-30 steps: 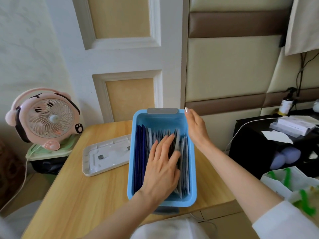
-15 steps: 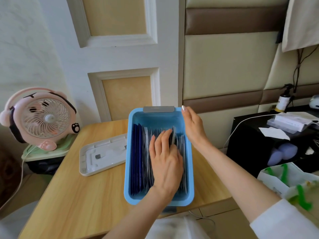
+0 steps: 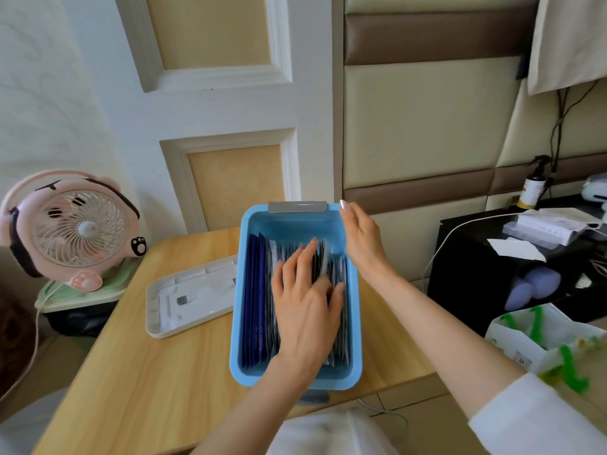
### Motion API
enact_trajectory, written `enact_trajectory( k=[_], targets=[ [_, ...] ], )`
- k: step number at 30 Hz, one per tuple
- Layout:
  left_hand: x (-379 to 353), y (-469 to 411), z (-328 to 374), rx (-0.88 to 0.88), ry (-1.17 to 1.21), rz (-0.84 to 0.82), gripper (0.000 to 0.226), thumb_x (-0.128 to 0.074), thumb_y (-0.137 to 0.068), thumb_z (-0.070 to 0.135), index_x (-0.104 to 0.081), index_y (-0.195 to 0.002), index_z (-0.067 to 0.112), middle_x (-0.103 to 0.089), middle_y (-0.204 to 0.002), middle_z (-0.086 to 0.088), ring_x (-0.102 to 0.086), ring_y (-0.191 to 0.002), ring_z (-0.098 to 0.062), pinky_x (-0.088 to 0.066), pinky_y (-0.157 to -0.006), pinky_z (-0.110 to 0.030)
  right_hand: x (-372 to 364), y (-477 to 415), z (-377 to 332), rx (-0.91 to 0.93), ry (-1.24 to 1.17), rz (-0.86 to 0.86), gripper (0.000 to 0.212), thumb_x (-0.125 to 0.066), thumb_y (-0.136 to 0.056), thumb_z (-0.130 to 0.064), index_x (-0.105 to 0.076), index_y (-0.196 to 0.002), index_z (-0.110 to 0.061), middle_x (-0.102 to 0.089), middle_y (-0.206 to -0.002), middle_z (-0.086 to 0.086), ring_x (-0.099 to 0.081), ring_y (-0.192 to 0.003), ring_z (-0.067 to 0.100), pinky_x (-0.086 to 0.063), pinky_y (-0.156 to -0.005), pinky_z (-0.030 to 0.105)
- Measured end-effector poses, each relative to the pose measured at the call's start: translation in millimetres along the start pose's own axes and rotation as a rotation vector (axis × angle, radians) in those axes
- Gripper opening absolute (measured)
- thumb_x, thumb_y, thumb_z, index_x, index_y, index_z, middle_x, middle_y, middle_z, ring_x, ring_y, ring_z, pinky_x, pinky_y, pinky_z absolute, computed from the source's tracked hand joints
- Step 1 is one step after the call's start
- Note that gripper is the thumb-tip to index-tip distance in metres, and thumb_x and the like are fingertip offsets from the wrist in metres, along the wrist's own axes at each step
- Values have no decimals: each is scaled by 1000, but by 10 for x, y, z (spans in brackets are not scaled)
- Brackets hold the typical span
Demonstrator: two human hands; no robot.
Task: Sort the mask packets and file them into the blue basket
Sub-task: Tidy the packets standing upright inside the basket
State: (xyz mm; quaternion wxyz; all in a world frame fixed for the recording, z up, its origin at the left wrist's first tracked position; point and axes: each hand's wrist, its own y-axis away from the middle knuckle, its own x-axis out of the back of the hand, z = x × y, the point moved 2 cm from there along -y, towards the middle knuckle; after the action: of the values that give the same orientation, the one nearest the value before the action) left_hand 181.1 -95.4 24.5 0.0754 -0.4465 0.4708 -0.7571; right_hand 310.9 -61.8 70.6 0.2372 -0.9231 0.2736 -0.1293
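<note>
Packets [image 3: 259, 290] stand on edge in the basket [image 3: 239, 307], long edges front to back; left hand [image 3: 305, 307], flat and grasping nothing, lies directly on them; right hand [image 3: 361, 241], unclenched, touches the right rim.

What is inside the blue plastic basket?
Flat mask packets stand on edge: dark blue at left, paler at right. The left hand covers the middle ones; the floor is hidden.

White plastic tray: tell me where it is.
In the head view the white plastic tray lies on the wooden table, left of the blue plastic basket, right of the pink desk fan.
</note>
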Motion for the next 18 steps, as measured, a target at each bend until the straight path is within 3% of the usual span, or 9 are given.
enact_trajectory(
  k=[6,9,11,13,15,18],
  targets=[
    [-27,59,-90,-31,-13,-46,41,-43,-83,54,-67,-75,21,-45,-142,-10,-33,-127,-27,-32,-105,-45,16,2,2,7,15,-1,31,-34,-101,-31,-47,-74,-21,-40,-64,-6,-35,-58,5,-33,-61,26],
    [-24,3,-172,-69,-9,-121,44,-39,-80,61,-65,-73,26,-43,-143,-9,-32,-128,-26,-32,-107,-52,30,-8,-47,13,174,50,35,-33,-101,-31,-41,-69,-21,-40,-62,-5,-36,-56,9,-33,-58,24],
    [-28,-111,-238,-76,44,-254,51,-33,-78,66,-68,-82,29,-35,-148,-6,-25,-132,-25,-21,-112,-54,95,-44,-33,-45,361,52,34,-32,-101,-33,-42,-74,-16,-45,-68,0,-40,-60,14,-33,-56,24],
    [-33,-258,-309,-81,147,-485,51,-36,-79,68,-68,-97,33,-21,-153,1,-16,-137,-24,-9,-116,-47,225,-76,116,-150,526,12,35,-36,-99,-39,-43,-77,-13,-49,-75,5,-48,-70,24,-35,-63,31],
    [-64,-383,-396,-121,193,-703,34,-49,-85,57,-67,-103,35,-17,-153,7,-13,-138,-21,-5,-114,-37,364,-37,325,-279,530,-18,41,-40,-93,-48,-48,-73,-13,-53,-76,9,-60,-79,33,-50,-69,41],
    [-53,-481,-485,-228,187,-934,24,-57,-86,45,-70,-99,29,-22,-149,11,-18,-134,-17,-11,-111,-34,512,186,507,-493,400,-105,42,-39,-96,-41,-60,-93,-4,-62,-81,14,-68,-71,31,-59,-59,43]
  ],
)
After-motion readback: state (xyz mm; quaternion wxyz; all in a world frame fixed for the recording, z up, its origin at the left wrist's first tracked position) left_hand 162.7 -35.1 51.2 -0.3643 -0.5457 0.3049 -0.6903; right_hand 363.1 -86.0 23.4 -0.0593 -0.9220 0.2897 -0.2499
